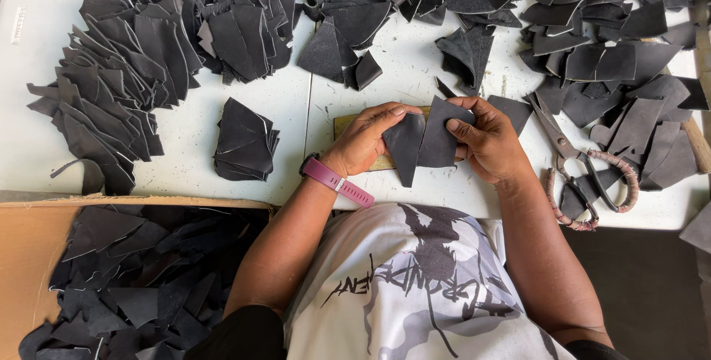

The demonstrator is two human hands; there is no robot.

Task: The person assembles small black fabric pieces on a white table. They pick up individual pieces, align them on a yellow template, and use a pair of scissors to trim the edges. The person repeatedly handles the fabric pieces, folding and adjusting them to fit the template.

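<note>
Two dark leather pieces [422, 144] held together at table's [185, 160] near edge, points toward body. Left hand [363, 141] pinched left piece; right hand [489, 141] pinched right piece. Scissors [581, 175] just right of right hand.

My hands [429, 141] mid-table; scissors [581, 175] right, small stack [246, 141] left, big pile [155, 41] far left, box [44, 256] near left.
</note>
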